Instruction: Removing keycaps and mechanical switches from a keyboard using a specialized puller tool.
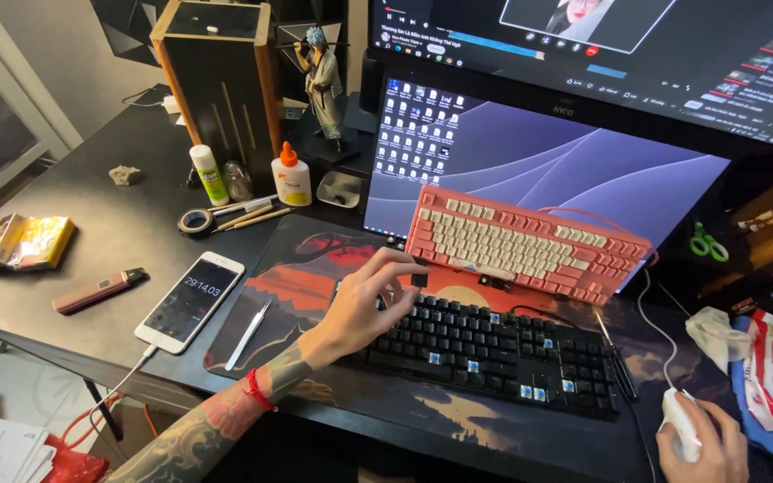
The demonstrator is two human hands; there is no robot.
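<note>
Keycap (419,279), small and black, sits pinched between the thumb and fingertips of the left hand (364,309), whose grip is closed on it just above the top left corner of the black keyboard (485,353). That keyboard lies flat on a desk mat (293,268) printed with a red sun scene, and several of its keys are missing, leaving bare blue switches in view. At about one o'clock from the keycap, a pink and cream keyboard (525,243) leans tilted against the lower monitor (574,170). The right hand (704,443), at four o'clock near the frame's bottom edge, is wrapped over a white mouse (680,420), its grip curled shut on it. At nine o'clock from the left hand, a thin white tool (249,334) lies on the mat, and just beyond it a white phone (190,300) with a lit screen rests on the dark table (118,224), with a cable plugged in. Farther out at nine o'clock lies a slim pink device (98,290). Up at eleven o'clock stand a glue bottle (292,176) with an orange tip, a roll of tape (196,221) and a small figurine (322,82).
</note>
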